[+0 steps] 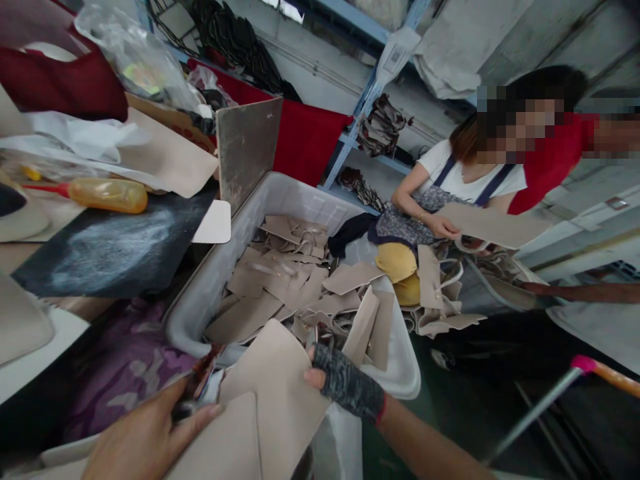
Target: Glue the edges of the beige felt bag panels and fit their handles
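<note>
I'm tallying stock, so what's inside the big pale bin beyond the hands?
The bin holds a loose heap of beige pieces, some with straps. They cover its floor, so whatever lies beneath them cannot be seen.

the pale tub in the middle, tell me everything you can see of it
The tub is large and pale grey-white, apparently plastic, with rounded corners and a thick, smooth rim. Open at the top, it holds a loose heap of flat beige pieces, some with straps. A dark cloth overlaps its right side, and a grey board stands by its left rim; contact is unclear. A beige panel hides part of its near side.
</note>
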A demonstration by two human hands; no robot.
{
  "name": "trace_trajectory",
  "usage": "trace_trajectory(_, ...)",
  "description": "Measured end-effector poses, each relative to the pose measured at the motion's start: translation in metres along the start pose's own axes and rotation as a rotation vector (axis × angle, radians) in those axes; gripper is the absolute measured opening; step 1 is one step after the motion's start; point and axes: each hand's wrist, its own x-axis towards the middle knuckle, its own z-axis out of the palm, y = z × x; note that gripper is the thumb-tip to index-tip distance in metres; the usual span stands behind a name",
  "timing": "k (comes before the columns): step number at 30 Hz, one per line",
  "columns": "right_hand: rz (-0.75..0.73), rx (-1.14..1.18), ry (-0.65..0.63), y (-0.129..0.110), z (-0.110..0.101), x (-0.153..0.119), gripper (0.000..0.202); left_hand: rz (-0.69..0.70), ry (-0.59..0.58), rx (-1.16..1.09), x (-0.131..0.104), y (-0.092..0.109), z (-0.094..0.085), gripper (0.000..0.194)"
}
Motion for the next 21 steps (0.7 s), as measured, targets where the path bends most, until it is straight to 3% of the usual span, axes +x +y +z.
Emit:
trace_trajectory(2,-0.104,-0.167,0.18,-0.005,-0.002,-0.006,0.037,0.016,-0.009,-0.002,0.002,0.008,-0.004,0.081)
trace_trajectory(4,-0.138,-0.235,0.279,-0.006,-0.005,-0.008,0.034,0.028,-0.016,-0.008,0.004,0.016,-0.007,0.081)
trace_trajectory(12,0.188,0.176,0.064,0.026,-0.008,-0.013,0.052,0.119,-0.036,-0.107,0.013,0.031,-0.012,0.076)
trace_trajectory(18,0.005,-0.065,0.362,0.019,0.018,-0.006,0.041,0.171,-0.008,-0.165,0.024,0.039,-0.008,0.075)
trace_trajectory(21,-0.01,0.052,0.343,0.012,0.039,-0.003,0.044,0.192,-0.029,-0.246,0.035,0.033,-0.003,0.078)
